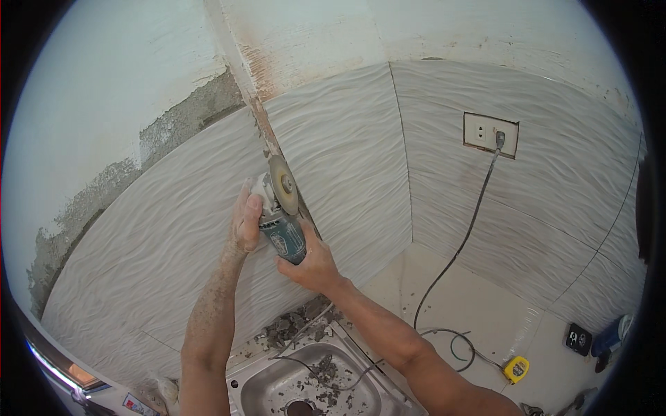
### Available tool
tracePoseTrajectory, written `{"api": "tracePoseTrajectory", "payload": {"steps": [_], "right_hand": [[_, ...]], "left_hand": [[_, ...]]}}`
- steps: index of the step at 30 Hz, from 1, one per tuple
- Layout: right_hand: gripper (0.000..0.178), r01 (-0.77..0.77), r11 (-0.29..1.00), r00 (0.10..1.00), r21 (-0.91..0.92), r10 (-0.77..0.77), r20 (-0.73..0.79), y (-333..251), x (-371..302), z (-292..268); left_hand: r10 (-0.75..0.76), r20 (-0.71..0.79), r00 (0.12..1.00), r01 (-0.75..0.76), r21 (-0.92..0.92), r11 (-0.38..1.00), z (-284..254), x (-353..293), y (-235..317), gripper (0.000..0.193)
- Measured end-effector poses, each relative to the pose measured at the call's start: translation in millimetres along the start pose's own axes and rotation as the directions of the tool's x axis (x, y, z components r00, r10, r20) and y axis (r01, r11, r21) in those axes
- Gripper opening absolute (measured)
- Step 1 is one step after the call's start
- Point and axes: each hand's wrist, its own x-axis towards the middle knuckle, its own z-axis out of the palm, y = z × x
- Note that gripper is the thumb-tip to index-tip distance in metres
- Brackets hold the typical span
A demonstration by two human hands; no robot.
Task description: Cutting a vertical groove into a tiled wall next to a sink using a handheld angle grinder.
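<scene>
Presently: angle grinder (283, 239) held up against the wavy tiled wall (347, 132), above the worktop's back edge and left of its far corner, disc (285, 184) at the vertical groove (262, 128); whether its rim is biting is hard to read from this angle. Left hand (247, 223) cupped and pressed to the tool's head, just beside the disc; right hand (314, 260) clasped round the blue body. Main hazard, I judge: disc binding in the groove and kicking, with the left fingers so near and no guard visible over the near face. Tilt off line could chip the tile edges; dust on the left hand might loosen its hold. Power cord (479, 206) drops from the wall socket (480, 130) and loops on the worktop (385, 286); a snag could tug the plug. Steel sink (251, 396) below: grey rubble (326, 371) strewn over the basin floor, bits near the drain, which could clog. More fragments (295, 324) heaped along its back rim. Yellow tape measure (515, 369) beyond the sink's right edge; blue container (609, 338) farther right, contents not discernible.
</scene>
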Motion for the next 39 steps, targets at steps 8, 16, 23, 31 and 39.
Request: {"api": "tracePoseTrajectory", "payload": {"steps": [8,16,23,31,39], "right_hand": [[0.076,-0.018,0.998,1.000,-0.064,0.018,0.001,8,-2,3],[0.085,-0.022,0.999,0.999,-0.048,0.024,0.044,4,1,3],[0.082,-0.020,0.999,0.999,-0.047,0.022,0.028,5,1,3],[0.080,0.013,0.999,1.000,-0.052,-0.013,-0.010,11,1,4],[0.075,-0.003,0.999,1.000,-0.032,0.003,-0.016,10,2,4]], "left_hand": [[0.052,-0.027,0.998,-0.053,-0.019,0.998,0,0,-10,0.079],[0.012,-0.038,0.999,-0.012,0.001,1.000,-5,-1,-30,0.084],[-0.001,-0.020,1.000,0.001,0.021,1.000,-7,0,-39,0.089],[0.008,0.003,1.000,-0.008,0.023,1.000,-5,2,-37,0.088],[-0.008,-0.021,1.000,0.009,0.021,1.000,-4,2,-35,0.087]]}}
